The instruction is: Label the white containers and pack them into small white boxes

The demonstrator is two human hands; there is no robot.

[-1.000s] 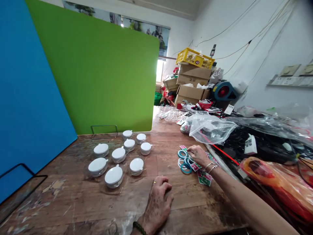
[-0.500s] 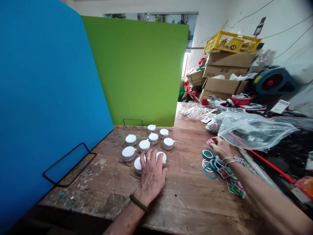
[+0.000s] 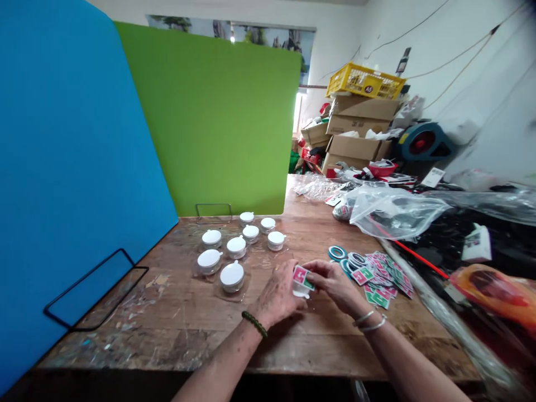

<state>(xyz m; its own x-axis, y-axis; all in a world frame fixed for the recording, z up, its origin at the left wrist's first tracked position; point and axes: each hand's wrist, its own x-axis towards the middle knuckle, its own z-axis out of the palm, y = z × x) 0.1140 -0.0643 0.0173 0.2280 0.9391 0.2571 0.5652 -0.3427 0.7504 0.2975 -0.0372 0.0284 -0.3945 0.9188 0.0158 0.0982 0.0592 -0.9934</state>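
Note:
My left hand (image 3: 280,296) is closed around a small round container with a white lid (image 3: 300,291), near the front middle of the table. Between the fingers of my right hand (image 3: 337,285) is a pink-and-green printed card (image 3: 301,274), lying against the container and covering part of it. Several more white-lidded containers (image 3: 232,274) stand in loose rows to the left, with clear plastic around them. Right of my right hand lies a pile of pink-and-green cards (image 3: 379,273), partly overlapping rolls of tape (image 3: 337,253).
A green panel (image 3: 218,123) and a blue panel (image 3: 67,167) stand behind and left on wire feet (image 3: 96,290). Clear plastic bags (image 3: 393,209), a red rod (image 3: 414,254) and clutter line the right side. Cardboard boxes (image 3: 355,148) and a yellow crate (image 3: 368,81) are stacked behind.
My left hand has taken one container from the group and brought it right. My right hand has moved left with the card, and the two hands now meet. The view has shifted right.

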